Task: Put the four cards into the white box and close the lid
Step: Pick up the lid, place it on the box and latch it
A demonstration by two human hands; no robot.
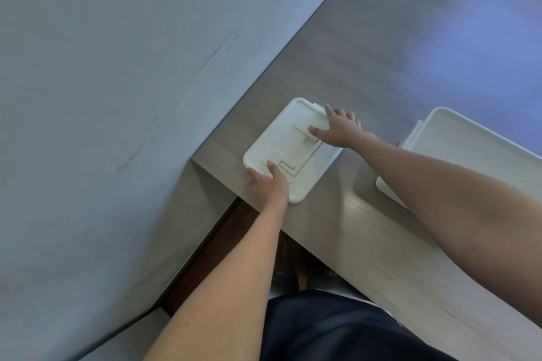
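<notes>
White box [305,182] and lid [281,138]; grey wood-grain table [366,61]; pale grey-blue wall [117,53].

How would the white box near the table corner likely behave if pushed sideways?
The white box looks like thin moulded plastic, so probably light and stiff. Low and flat, it should slide on the smooth table rather than tip.

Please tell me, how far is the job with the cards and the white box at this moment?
Looks done: no cards lie loose on the table, and the lid already covers the white box, so they are probably inside, though unseen. In hand: the left hand presses the lid's near corner and the right hand its far edge. Left: seating the lid fully; whether it has clicked shut is unclear.
</notes>
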